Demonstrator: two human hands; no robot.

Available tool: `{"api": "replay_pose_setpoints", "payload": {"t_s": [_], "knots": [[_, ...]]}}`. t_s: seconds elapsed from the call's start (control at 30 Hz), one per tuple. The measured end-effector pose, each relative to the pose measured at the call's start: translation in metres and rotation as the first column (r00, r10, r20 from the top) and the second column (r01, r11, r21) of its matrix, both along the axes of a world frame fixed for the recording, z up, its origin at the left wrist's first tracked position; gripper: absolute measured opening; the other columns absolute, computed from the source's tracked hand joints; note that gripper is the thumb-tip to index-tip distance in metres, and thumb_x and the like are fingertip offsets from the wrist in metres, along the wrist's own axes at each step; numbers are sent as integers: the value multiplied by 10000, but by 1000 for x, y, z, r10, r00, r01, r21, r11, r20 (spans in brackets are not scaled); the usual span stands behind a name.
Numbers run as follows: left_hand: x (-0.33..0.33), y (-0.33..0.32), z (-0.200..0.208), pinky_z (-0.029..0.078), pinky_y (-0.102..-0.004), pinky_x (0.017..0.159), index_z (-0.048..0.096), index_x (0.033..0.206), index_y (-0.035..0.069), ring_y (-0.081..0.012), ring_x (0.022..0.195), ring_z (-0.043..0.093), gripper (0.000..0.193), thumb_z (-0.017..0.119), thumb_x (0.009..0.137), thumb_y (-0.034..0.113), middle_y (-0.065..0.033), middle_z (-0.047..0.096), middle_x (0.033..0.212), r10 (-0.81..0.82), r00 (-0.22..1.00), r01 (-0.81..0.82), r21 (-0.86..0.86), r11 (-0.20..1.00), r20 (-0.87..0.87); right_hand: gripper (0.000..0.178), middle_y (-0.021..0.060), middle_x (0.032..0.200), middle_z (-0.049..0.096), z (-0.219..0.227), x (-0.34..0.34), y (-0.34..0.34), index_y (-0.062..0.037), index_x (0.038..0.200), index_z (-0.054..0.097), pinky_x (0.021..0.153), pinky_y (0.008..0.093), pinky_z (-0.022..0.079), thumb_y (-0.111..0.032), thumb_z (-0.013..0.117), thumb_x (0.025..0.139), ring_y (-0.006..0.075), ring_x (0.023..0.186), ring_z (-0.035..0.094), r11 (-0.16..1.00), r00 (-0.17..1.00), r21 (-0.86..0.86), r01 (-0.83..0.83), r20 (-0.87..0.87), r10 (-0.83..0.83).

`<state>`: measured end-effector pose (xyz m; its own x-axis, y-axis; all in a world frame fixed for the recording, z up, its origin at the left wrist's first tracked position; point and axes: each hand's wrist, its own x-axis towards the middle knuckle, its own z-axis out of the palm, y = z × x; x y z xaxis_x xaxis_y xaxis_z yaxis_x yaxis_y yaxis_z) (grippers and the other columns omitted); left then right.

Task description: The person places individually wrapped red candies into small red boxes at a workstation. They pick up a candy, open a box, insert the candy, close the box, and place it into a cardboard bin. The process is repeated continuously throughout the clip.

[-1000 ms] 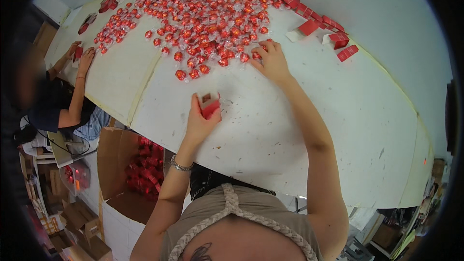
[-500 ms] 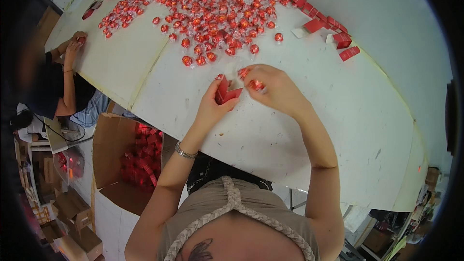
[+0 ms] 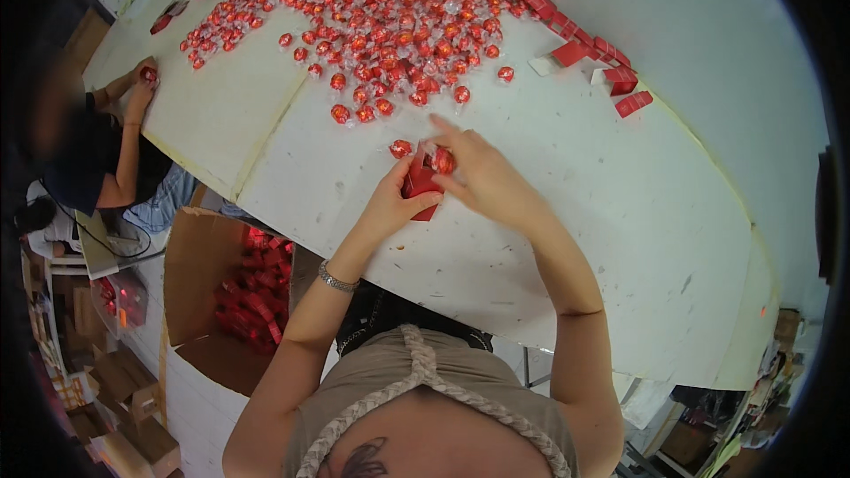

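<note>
My left hand [image 3: 390, 199] is closed round a small red carton [image 3: 421, 188], held upright with its top flaps up. A round candy in red foil with clear twisted wrap [image 3: 442, 160] is at the carton's mouth, against the fingers of my right hand [image 3: 487, 173]. That hand has its thumb below the candy and a finger stretched out above; it is slightly blurred. Another wrapped candy [image 3: 401, 149] lies on the table just beyond my left fingertips. The inside of the carton is hidden.
A big heap of red wrapped candies [image 3: 381, 26] covers the table's far side. Red cartons [image 3: 575, 40] line the back right edge. Below the table, at left, a cardboard box [image 3: 199, 283] holds red cartons. A co-worker's hands [image 3: 142, 88] hold something red at far left.
My right hand has come down and left to the carton, bringing a candy to its mouth. The carton has been turned more upright, and the candy beside my left fingers shows more fully.
</note>
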<state>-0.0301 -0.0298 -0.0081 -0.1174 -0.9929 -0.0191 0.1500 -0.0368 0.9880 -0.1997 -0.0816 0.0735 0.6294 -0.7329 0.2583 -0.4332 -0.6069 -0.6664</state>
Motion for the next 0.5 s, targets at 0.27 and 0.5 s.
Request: {"api": "replay_pose_setpoints", "payload": {"t_s": [0.27, 0.5], "knots": [[-7, 4, -7, 459, -312, 905, 284, 1390, 59, -182, 1073, 539, 761, 726, 771, 51, -113, 520, 1199, 35, 999, -36, -102, 994, -7, 240, 33, 971, 614, -11, -8, -8, -78, 896, 678, 879, 402, 383, -284, 702, 775, 255, 1021, 506, 973, 996, -217, -75, -72, 61], [-14, 13, -5, 421, -348, 960, 236, 1428, 93, -228, 1135, 508, 712, 644, 844, 72, -147, 490, 1231, 159, 987, -146, -246, 958, 33, 279, 84, 1182, 515, -34, 3, 7, -97, 1046, 650, 956, 398, 352, -222, 686, 799, 245, 1067, 496, 936, 968, -278, 218, 181, -171]]}}
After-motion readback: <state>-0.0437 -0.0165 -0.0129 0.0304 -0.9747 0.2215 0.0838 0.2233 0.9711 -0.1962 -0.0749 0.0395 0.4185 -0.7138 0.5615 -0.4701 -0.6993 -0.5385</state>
